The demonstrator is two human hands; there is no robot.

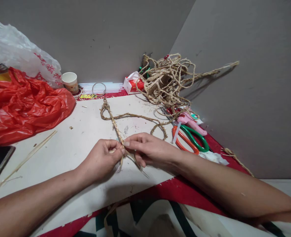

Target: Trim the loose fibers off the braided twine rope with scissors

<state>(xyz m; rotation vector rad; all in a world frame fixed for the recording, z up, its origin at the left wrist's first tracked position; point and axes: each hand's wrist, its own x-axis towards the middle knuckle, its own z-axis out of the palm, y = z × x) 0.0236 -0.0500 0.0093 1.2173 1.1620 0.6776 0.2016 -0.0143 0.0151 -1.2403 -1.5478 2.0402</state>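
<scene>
Both left hand (105, 158) and right hand (151, 148) pinch one tan braided-straw cord (114, 125)

Head view: loose, flat strands (141, 169) splay from the cord's near end; beyond the hands it runs knobbly to a bend. Past the right hand: tangled, coarse beige rope (167, 81). Past the left: crumpled, glossy red plastic bag (29, 108), then translucent white plastic bag (14, 42), its red lettering (44, 64) unreadable.

We can read no wording here; the red characters (49, 68) on the white plastic bag (19, 46) are too crumpled.
</scene>
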